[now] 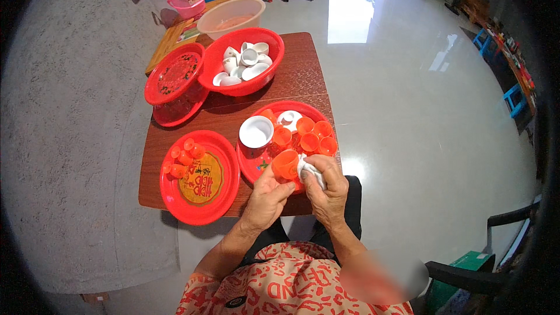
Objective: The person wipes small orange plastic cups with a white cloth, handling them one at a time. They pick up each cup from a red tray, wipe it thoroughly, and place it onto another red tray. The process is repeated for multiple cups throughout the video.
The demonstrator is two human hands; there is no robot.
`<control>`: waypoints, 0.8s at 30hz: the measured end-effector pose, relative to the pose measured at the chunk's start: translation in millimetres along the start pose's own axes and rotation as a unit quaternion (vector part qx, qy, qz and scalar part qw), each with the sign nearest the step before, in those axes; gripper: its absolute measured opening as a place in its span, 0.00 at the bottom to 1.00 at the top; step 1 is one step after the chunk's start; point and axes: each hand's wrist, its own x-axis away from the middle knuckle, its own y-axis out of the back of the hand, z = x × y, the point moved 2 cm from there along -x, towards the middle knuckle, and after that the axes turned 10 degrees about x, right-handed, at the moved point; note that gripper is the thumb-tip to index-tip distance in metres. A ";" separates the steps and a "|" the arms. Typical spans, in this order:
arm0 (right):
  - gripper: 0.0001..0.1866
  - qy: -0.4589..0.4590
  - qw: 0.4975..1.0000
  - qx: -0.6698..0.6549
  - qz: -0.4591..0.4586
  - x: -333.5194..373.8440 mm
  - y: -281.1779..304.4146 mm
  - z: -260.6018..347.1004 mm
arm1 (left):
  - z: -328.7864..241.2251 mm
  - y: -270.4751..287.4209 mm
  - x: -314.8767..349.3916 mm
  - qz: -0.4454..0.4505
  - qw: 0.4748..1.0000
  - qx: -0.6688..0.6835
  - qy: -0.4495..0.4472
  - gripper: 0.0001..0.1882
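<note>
In my left hand [263,201] is a translucent orange cup [284,164], gripped between thumb and fingers. Bunched in my right hand [328,189], a white cloth [306,169] presses against the cup's right side. Both hands are over the near edge of a red round tray [246,163]. On that tray stand several other orange cups [310,142], a white bowl-like pot [256,132] and a white knobbed lid [289,120]. To the left, a red tray [198,213] with a gold centre carries several small orange-red cups [185,158].
Behind the trays, a red basin [275,70] holds several white cups [249,57]. Red openwork trays [153,90] are stacked beside it on the brown table [294,52]. Farther back are a pale pink basin [256,9] and a pink bucket [186,0]. A chair armrest [466,277] is at lower right.
</note>
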 end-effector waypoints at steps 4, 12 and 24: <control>0.12 0.007 0.999 0.021 0.049 1.4 -3.0 0.4 | 7.3 5.2 -6.8 -0.020 0.993 0.103 -0.057 0.22; 0.10 -0.069 0.993 0.030 0.093 0.0 -3.5 -9.6 | 18.0 7.9 -8.7 0.017 0.994 0.049 -0.100 0.25; 0.10 -0.006 0.996 0.046 0.072 7.9 1.0 5.0 | 18.4 12.2 -10.7 -0.004 0.992 0.060 -0.108 0.25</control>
